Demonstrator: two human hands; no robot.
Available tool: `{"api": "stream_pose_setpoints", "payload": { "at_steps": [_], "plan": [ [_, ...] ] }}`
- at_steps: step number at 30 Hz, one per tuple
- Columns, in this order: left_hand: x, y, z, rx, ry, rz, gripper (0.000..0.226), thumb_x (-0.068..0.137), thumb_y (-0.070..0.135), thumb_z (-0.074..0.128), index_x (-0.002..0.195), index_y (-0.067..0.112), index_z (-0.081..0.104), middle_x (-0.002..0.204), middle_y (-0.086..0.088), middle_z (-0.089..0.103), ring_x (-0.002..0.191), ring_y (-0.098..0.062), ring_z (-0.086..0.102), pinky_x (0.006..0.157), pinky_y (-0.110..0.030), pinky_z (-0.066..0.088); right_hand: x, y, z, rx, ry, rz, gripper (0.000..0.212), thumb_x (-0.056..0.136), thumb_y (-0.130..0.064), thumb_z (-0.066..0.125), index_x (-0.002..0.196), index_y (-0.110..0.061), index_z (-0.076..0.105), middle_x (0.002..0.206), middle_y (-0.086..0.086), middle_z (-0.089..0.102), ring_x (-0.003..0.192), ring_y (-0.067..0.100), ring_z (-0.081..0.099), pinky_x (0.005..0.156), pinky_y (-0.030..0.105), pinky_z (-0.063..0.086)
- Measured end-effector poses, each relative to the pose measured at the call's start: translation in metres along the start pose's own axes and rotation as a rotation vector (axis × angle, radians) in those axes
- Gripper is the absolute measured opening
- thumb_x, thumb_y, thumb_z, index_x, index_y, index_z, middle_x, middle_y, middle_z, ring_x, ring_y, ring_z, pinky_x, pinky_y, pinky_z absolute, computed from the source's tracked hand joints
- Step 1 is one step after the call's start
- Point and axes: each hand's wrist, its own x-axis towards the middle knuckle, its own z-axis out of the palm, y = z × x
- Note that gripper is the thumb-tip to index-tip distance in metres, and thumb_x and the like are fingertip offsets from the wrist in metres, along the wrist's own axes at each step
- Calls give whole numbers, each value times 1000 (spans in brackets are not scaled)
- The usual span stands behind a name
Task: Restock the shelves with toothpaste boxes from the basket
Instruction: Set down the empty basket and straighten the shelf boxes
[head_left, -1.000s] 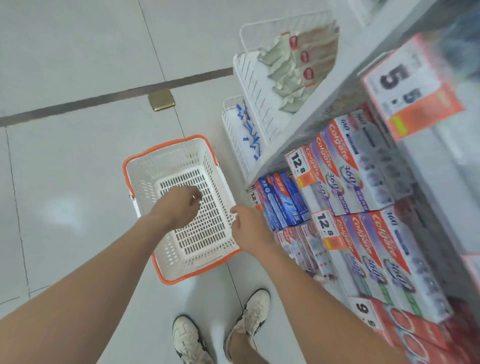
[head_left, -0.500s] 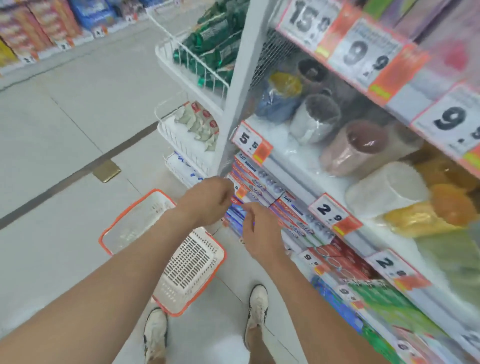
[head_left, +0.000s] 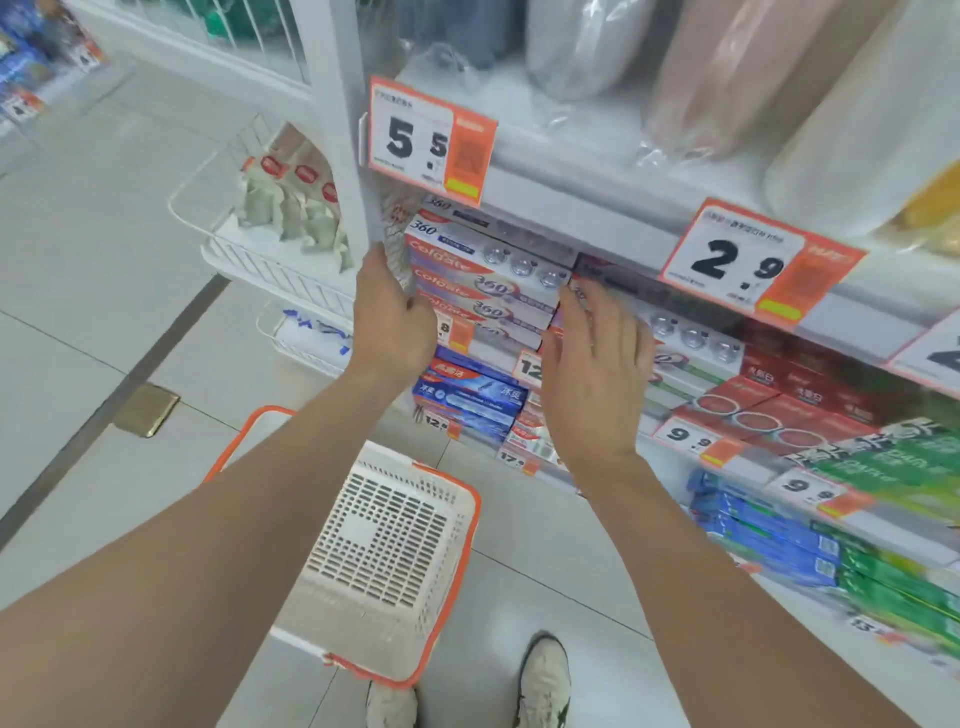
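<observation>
White perforated plastic basket (head_left: 467, 561) w/ orange rim is sitting on glossy floor tiles, below the arms. L hand (head_left: 395, 327) is curling fingers + thumb round the silvery left end of a long, slim cardboard toothpaste box (head_left: 483, 285), stacked on the white shelf (head_left: 597, 221). R hand (head_left: 597, 369), fingers near straight, is pressing its right end

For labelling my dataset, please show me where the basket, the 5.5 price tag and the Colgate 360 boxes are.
basket (head_left: 384, 545): head view, its perforated white bottom.
5.5 price tag (head_left: 415, 140): head view, white part with the digits.
Colgate 360 boxes (head_left: 483, 285): head view, front face of one box.
</observation>
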Motion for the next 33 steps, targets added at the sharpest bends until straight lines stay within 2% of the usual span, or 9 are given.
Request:
{"api": "stream_pose_setpoints", "payload": {
  "at_steps": [4, 9, 12, 16, 22, 26, 29, 31, 33],
  "plan": [
    [6, -7, 11, -108, 0, 1, 60, 87, -5, 40, 143, 15, 45, 132, 3, 64, 121, -15, 62, 106, -34, 48, 11, -1, 14, -71, -15, 32, 47, 96, -21, 65, 142, -13, 58, 145, 6, 57, 129, 28, 52, 114, 49, 31],
    [14, -13, 16, -171, -73, -18, 66, 84, -12, 39, 141, 20, 45, 122, 18, 61, 109, 17, 58, 100, -28, 49, 19, -1, 22, -132, -56, -7, 47, 94, -21, 66, 141, -15, 58, 141, 2, 59, 129, 28, 53, 113, 51, 27],
    [17, -15, 15, -205, -114, 0, 72, 81, -14, 36, 141, 22, 45, 127, 16, 60, 118, 8, 58, 108, -35, 51, 19, 1, 27, -152, -49, -9, 48, 91, -13, 67, 138, -18, 60, 138, 1, 60, 125, 28, 55, 111, 48, 26],
    [23, -16, 16, -207, -142, -16, 72, 83, -18, 38, 146, 17, 44, 125, 15, 60, 108, 16, 58, 94, -18, 53, 22, 4, 34, -117, -22, -5, 50, 85, 0, 67, 132, -19, 66, 133, 2, 64, 118, 28, 59, 105, 44, 30],
    [27, -14, 16, -240, -135, -52, 63, 82, -19, 39, 134, 16, 47, 128, 0, 62, 111, 0, 61, 96, -29, 55, 23, 7, 34, -24, -4, 3, 54, 79, 7, 65, 128, -16, 70, 129, 6, 67, 115, 31, 62, 102, 43, 34],
    [26, -16, 14, -209, -143, -50, 54, 85, -8, 46, 133, 16, 51, 122, 6, 66, 110, 1, 63, 94, -28, 55, 25, 4, 33, -4, -3, 9, 52, 82, 8, 67, 128, -14, 70, 132, 9, 66, 117, 34, 62, 104, 45, 37],
    [13, -10, 19, -139, -60, -90, 43, 88, 2, 47, 129, 14, 55, 117, 3, 68, 104, -12, 67, 87, -28, 56, 17, 3, 21, -51, 36, -9, 47, 87, 2, 66, 131, -14, 67, 139, 10, 62, 129, 31, 57, 111, 48, 37],
    [-8, 2, 31, -119, 37, -123, 31, 89, 1, 49, 119, 7, 56, 111, -2, 66, 98, -19, 62, 74, -17, 49, 2, 9, 7, -59, 60, 66, 46, 91, -8, 68, 135, -17, 66, 140, 11, 60, 129, 31, 54, 112, 50, 36],
    [-28, 12, 49, -98, -10, -156, 23, 93, -1, 52, 114, 6, 56, 110, -5, 60, 100, -21, 55, 78, -18, 41, -13, 27, -7, -111, 52, 179, 47, 92, -18, 70, 139, -19, 62, 138, 13, 57, 127, 33, 52, 111, 52, 35]
  ]
}}
